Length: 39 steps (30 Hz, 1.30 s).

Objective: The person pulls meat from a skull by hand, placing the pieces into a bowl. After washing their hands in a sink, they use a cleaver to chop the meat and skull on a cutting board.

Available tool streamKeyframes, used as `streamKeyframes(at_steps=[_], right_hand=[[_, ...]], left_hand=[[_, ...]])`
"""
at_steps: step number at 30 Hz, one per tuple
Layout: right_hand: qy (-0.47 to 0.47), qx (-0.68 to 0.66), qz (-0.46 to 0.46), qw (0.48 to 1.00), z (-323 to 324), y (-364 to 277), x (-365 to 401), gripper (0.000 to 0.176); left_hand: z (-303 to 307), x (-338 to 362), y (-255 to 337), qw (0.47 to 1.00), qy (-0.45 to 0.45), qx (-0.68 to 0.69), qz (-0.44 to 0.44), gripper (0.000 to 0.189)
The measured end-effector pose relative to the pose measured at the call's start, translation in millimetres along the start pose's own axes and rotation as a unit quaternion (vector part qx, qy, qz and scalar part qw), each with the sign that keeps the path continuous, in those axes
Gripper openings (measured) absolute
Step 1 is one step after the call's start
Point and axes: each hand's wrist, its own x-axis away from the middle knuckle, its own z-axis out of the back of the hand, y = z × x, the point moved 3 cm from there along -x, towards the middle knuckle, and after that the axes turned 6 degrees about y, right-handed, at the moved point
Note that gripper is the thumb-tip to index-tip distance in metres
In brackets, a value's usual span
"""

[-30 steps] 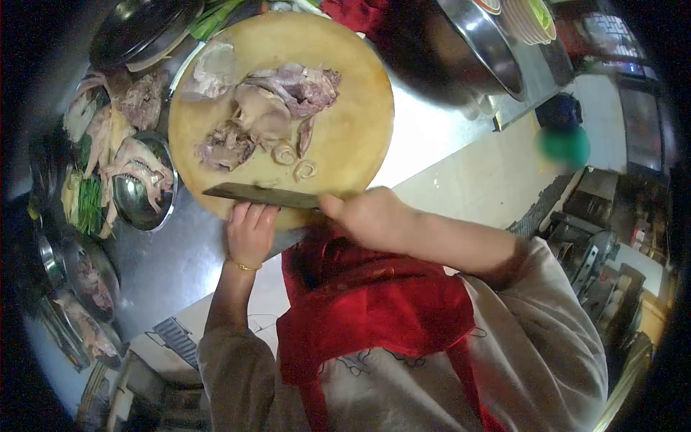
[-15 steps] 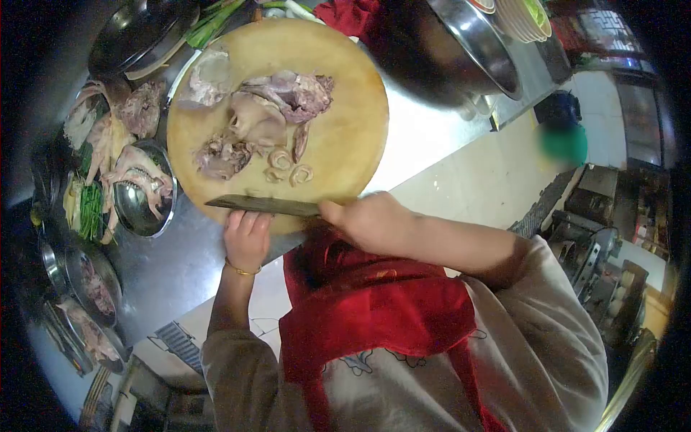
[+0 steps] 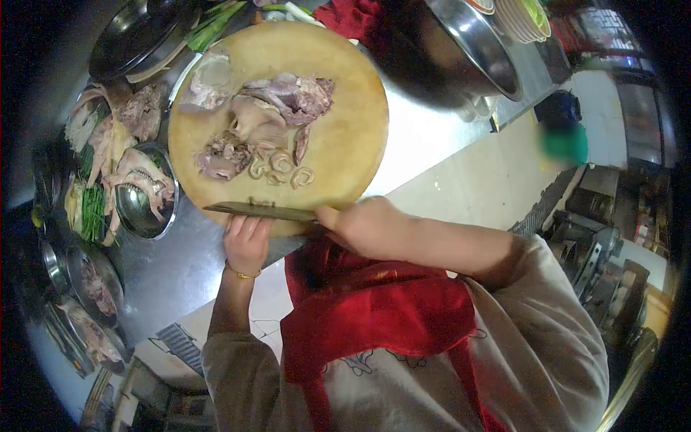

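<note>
My right hand (image 3: 367, 225) grips the handle of a cleaver (image 3: 270, 211), its dark blade pointing left across the near edge of a round wooden chopping board (image 3: 345, 158). My left hand (image 3: 246, 241), a bracelet at its wrist, has its fingers close together against the blade's near side. The blade hides the fingertips and whatever they hold. Beyond the blade lie several curled pale meat slices (image 3: 281, 173). Farther up the board are a large pale piece of meat (image 3: 255, 119), a purplish chunk (image 3: 295, 97), a rough brownish chunk (image 3: 223, 156) and a whitish piece (image 3: 209, 81).
Left of the board, a metal bowl (image 3: 147, 227) holds pale bony meat, with more raw meat and green scallions (image 3: 92, 212) nearby. A dark pan (image 3: 140, 36) stands at the far left. Far right are a large metal basin (image 3: 489, 54), a red cloth (image 3: 349, 16) and stacked bowls (image 3: 520, 20).
Another curled slice now lies at the left of the others on the board. The cleaver blade has shifted slightly toward me. Both hands stay in nearly the same place.
</note>
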Motion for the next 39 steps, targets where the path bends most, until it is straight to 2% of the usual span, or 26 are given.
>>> streamKeyframes(at_steps=[2, 5, 10, 15, 18, 21, 24, 27, 30, 31, 33, 36, 39], right_hand=[[0.019, -0.011, 0.015, 1.0, -6.0, -1.6, -16.2, 0.029], [0.037, -0.073, -0.006, 0.997, -0.5, 12.6, -0.2, 0.027], [-0.016, -0.041, -0.024, 0.999, 15.7, 8.3, 29.9, 0.025], [-0.028, -0.039, -0.017, 0.999, -0.7, -12.1, -7.4, 0.027], [0.11, -0.092, 0.049, 0.988, -4.0, -8.1, -14.1, 0.027], [0.048, -0.083, -0.004, 0.995, 2.7, 2.0, 2.5, 0.028], [-0.011, -0.091, -0.008, 0.996, 10.6, -5.3, 18.3, 0.027], [-0.017, -0.118, -0.01, 0.993, -4.9, -14.5, -8.2, 0.028], [0.09, -0.178, -0.013, 0.98, -18.2, -2.9, -17.0, 0.029], [0.102, -0.208, -0.048, 0.972, -20.4, 6.7, -12.7, 0.031], [0.128, -0.169, -0.071, 0.975, -5.7, 21.7, 19.4, 0.029], [0.171, -0.139, -0.127, 0.967, 31.3, 45.2, 74.8, 0.028], [0.183, -0.145, -0.228, 0.945, 44.9, 75.1, 115.3, 0.027]], left_hand=[[3.7, -3.4, 1.3, 1.0, 0.017, -0.022, -0.015, 0.021], [7.2, -7.4, 4.1, 1.0, 0.022, 0.015, 0.005, 0.021], [7.9, -6.1, 1.7, 1.0, 0.012, 0.01, -0.019, 0.022], [8.5, 4.7, -5.2, 1.0, -0.017, -0.006, -0.006, 0.021], [17.0, -0.5, -2.8, 0.999, -0.014, -0.009, -0.03, 0.021], [18.4, -6.1, -0.7, 1.0, -0.009, 0.002, -0.03, 0.022], [15.8, 5.1, -4.2, 1.0, -0.014, -0.005, -0.026, 0.023], [11.1, 14.2, -11.9, 0.999, -0.027, -0.001, -0.021, 0.024], [18.0, -8.8, -4.5, 0.999, -0.025, 0.017, -0.035, 0.027], [11.9, -22.9, -2.2, 0.999, -0.016, 0.033, -0.04, 0.029], [3.4, -57.1, 6.0, 0.998, 0.019, 0.038, -0.055, 0.026], [-26.7, -102.7, 13.8, 0.996, -0.033, -0.063, 0.059, 0.018], [-46.3, -147.4, 25.1, 0.974, -0.131, -0.108, 0.149, 0.014]])
